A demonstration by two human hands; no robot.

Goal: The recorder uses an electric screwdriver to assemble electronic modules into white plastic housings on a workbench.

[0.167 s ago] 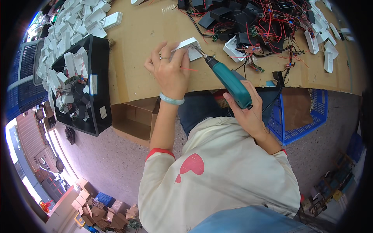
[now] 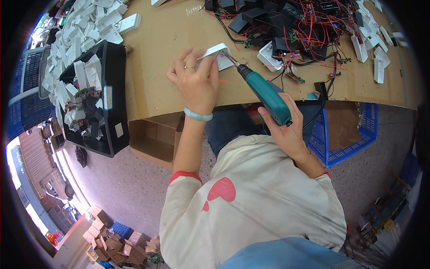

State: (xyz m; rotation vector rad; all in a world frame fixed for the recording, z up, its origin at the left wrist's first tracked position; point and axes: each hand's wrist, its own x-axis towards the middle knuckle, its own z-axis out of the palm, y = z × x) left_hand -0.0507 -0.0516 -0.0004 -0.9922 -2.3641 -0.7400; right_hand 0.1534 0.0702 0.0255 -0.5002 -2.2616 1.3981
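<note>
My left hand (image 2: 195,85) is closed around a small white plastic casing (image 2: 216,50), tilted up from the cardboard-covered table. Its fingers cover the casing's near left part, and a short red wire (image 2: 219,80) sticks out beside them. A green electric screwdriver (image 2: 265,93) lies in my right hand (image 2: 287,132), the thumb along its near end and the fingers mostly hidden beneath. The metal bit (image 2: 229,56) points up and left into the casing; whether it sits on a screw is too small to tell.
Black boxes, circuit boards and red wires (image 2: 309,31) are heaped at the far right. White casings (image 2: 96,24) pile up at the far left, beside a black crate (image 2: 117,89) of parts. A cardboard box (image 2: 154,139) and a blue basket (image 2: 349,154) stand below the table edge.
</note>
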